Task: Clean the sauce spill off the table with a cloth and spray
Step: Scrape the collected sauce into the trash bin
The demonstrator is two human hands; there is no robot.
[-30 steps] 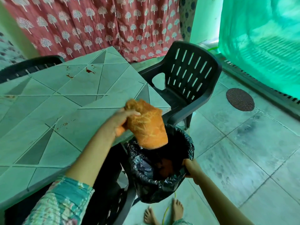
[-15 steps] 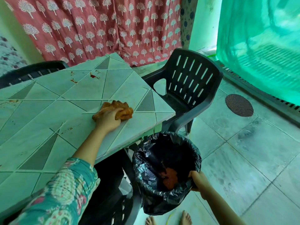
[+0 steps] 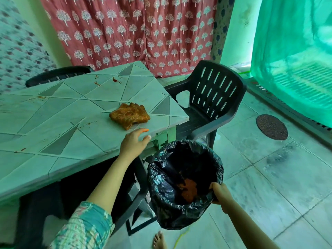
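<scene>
Your table [image 3: 53, 112] carries sauce spots [image 3: 115, 80] near its far edge. The bin bag [image 3: 161, 209] hangs beside the table corner, your right hand [image 3: 220, 193] pinching its rim. The cloth [image 3: 129, 115] lies crumpled near that corner. Your left hand [image 3: 133, 143] hovers spread and empty, just short of it.

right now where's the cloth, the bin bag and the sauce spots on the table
cloth [image 3: 129, 115]: head view, middle of the crumpled orange fabric
bin bag [image 3: 162, 205]: head view, its black outer left wall
sauce spots [image 3: 115, 79]: head view, red smear near the table's far corner
</scene>
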